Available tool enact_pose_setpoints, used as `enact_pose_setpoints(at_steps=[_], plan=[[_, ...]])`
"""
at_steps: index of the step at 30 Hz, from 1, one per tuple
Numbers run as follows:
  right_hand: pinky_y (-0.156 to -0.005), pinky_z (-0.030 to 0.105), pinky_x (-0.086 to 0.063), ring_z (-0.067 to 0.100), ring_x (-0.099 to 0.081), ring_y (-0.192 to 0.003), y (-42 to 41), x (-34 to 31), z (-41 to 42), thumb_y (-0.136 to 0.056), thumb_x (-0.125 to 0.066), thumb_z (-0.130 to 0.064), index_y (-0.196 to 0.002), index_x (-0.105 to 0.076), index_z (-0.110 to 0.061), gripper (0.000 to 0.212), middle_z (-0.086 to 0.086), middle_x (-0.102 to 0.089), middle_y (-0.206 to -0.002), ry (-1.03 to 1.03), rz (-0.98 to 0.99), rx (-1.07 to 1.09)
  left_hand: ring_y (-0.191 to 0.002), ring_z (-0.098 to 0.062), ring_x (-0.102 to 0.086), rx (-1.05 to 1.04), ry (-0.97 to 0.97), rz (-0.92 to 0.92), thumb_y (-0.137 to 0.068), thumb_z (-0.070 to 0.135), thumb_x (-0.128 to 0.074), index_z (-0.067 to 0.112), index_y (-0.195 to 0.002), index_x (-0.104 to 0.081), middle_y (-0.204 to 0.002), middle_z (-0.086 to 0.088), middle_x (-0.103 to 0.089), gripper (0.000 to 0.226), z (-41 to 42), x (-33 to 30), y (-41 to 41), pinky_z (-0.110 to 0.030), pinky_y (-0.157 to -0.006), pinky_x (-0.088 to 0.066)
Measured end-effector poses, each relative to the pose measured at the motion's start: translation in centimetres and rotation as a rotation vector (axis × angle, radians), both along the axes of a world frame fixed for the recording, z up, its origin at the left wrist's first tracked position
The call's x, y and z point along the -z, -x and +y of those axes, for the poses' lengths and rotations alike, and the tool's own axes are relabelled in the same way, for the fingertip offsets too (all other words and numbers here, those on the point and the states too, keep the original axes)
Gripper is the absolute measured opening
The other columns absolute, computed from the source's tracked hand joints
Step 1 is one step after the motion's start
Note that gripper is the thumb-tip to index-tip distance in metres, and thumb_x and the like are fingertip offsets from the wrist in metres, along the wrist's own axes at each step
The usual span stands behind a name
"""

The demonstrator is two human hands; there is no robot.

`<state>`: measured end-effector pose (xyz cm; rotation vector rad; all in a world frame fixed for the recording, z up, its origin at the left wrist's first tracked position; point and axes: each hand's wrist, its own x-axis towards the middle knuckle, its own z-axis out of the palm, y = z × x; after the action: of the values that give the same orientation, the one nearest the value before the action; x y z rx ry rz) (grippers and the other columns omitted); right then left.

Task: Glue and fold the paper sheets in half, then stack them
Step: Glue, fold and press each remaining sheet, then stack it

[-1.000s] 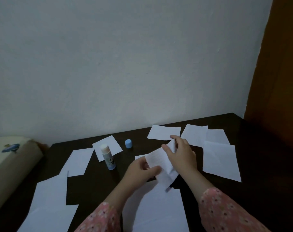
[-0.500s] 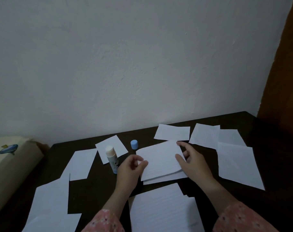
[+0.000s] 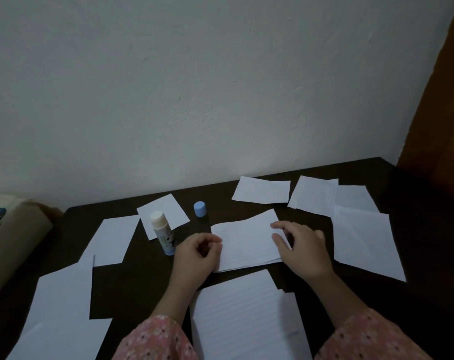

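From the head camera, a folded paper sheet [image 3: 245, 240] lies flat on the dark counter [image 3: 142, 279] at the middle of the view, its two layers showing along the near edge. The left hand [image 3: 196, 255] rests at the sheet's nine o'clock edge with the fingers loosely curled, fingertips touching the paper; whether it pinches the edge cannot be told. The right hand [image 3: 302, 249] lies on the sheet's three o'clock end, fingers bent and pressing down on the paper. Just beside the left hand, at its ten o'clock, an uncapped glue stick [image 3: 162, 232] stands upright, and its blue cap [image 3: 200, 209] stands apart on the counter at twelve o'clock of that hand. A lined sheet [image 3: 244, 318] lies at six o'clock of the folded one, between the two pink floral sleeves [image 3: 158, 339]. More loose sheets lie around: a group [image 3: 361, 229] at three o'clock, one [image 3: 262, 190] at twelve o'clock near the wall, and several [image 3: 62, 302] at eight o'clock.
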<state>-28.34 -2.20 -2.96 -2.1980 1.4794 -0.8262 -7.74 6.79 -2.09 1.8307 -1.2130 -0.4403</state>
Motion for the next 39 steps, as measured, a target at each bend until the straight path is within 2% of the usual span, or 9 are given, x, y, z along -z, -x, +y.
enact_pose_setpoints(at_steps=[6,12,17,21,25,28,30,34,39], plan=[[-0.096,0.029,-0.025,0.001,-0.047,-0.091,0.0,0.3,0.1,-0.096,-0.050,-0.039,-0.118,-0.060,-0.036,0.024,-0.018,-0.058,-0.097,0.026,0.055,-0.005,-0.078,0.001,-0.058,0.007,0.017,-0.055,-0.084,0.020,-0.069,0.037,-0.083,-0.065,-0.089,0.013,-0.064,0.017,0.0,0.2,0.1,-0.017,-0.068,-0.051],[-0.097,0.031,-0.024,0.004,-0.050,-0.102,0.0,0.3,0.3,-0.096,-0.048,-0.040,-0.118,-0.059,-0.038,0.025,-0.017,-0.060,-0.108,0.032,0.152,-0.008,-0.082,-0.001,-0.059,0.029,0.019,-0.116,-0.084,0.013,-0.066,0.031,-0.082,-0.067,-0.089,0.012,-0.063,0.019,-0.3,0.4,0.1,-0.012,-0.071,-0.048],[-0.100,0.032,-0.025,0.009,-0.038,-0.115,-0.1,0.1,0.3,-0.092,-0.050,-0.044,-0.117,-0.060,-0.040,0.027,-0.012,-0.046,-0.120,0.046,0.262,0.027,-0.092,0.002,-0.050,0.053,0.008,-0.264,-0.088,0.020,-0.063,0.029,-0.094,-0.068,-0.098,0.015,-0.049,0.012,-0.6,0.8,0.1,-0.005,-0.073,-0.039],[-0.101,0.030,-0.023,0.006,-0.035,-0.119,-0.7,-0.7,0.3,-0.093,-0.050,-0.042,-0.121,-0.058,-0.037,0.030,-0.014,-0.044,-0.124,0.112,0.216,-0.042,-0.116,0.006,-0.036,0.058,0.024,-0.284,-0.090,0.032,-0.060,0.033,-0.118,-0.061,-0.124,0.021,-0.044,0.028,-0.8,1.0,-0.4,-0.021,-0.101,-0.034],[-0.116,0.038,-0.011,0.004,-0.022,-0.140,-2.9,-1.6,0.3,-0.100,-0.039,-0.040,-0.142,-0.041,-0.034,0.042,-0.016,-0.034,-0.149,0.021,0.287,-0.294,-0.138,-0.001,-0.022,0.271,-0.169,-0.561,-0.096,0.044,-0.043,0.035,-0.141,-0.039,-0.149,0.019,-0.031,0.046,-1.9,-0.2,0.5,-0.040,-0.114,-0.019],[-0.118,0.049,0.001,0.008,0.001,-0.148,-3.9,-0.8,0.2,-0.105,-0.024,-0.039,-0.154,-0.013,-0.031,0.051,-0.014,-0.008,-0.161,-0.077,0.485,-0.404,-0.146,-0.008,-0.008,0.423,-0.389,-0.688,-0.101,0.045,-0.027,0.030,-0.151,-0.018,-0.158,0.012,-0.013,0.052,-2.4,-0.6,1.8,-0.042,-0.116,-0.008],[-0.117,0.053,0.004,0.009,0.008,-0.148,-3.9,-0.4,0.1,-0.105,-0.017,-0.041,-0.154,-0.004,-0.032,0.052,-0.013,0.003,-0.162,-0.087,0.565,-0.396,-0.146,-0.008,-0.003,0.429,-0.444,-0.693,-0.101,0.047,-0.022,0.030,-0.151,-0.012,-0.159,0.012,-0.007,0.054,-2.5,-0.4,1.9,-0.044,-0.116,-0.005],[-0.115,0.058,0.006,0.011,0.012,-0.148,-3.8,-0.2,0.3,-0.103,-0.015,-0.046,-0.153,0.000,-0.037,0.053,-0.013,0.009,-0.161,-0.113,0.581,-0.357,-0.146,-0.006,0.001,0.390,-0.504,-0.634,-0.100,0.052,-0.022,0.034,-0.151,-0.009,-0.160,0.014,-0.001,0.056,-2.6,-0.1,1.6,-0.054,-0.116,0.001],[-0.113,0.060,0.008,0.014,0.012,-0.148,-3.7,-0.1,0.6,-0.099,-0.017,-0.058,-0.154,0.002,-0.032,0.064,-0.009,0.010,-0.162,-0.173,0.544,-0.212,-0.146,-0.008,0.002,0.249,-0.545,-0.597,-0.098,0.056,-0.023,0.028,-0.153,-0.005,-0.160,0.010,0.002,0.064,-2.2,-0.1,1.6,-0.052,-0.115,0.002]])
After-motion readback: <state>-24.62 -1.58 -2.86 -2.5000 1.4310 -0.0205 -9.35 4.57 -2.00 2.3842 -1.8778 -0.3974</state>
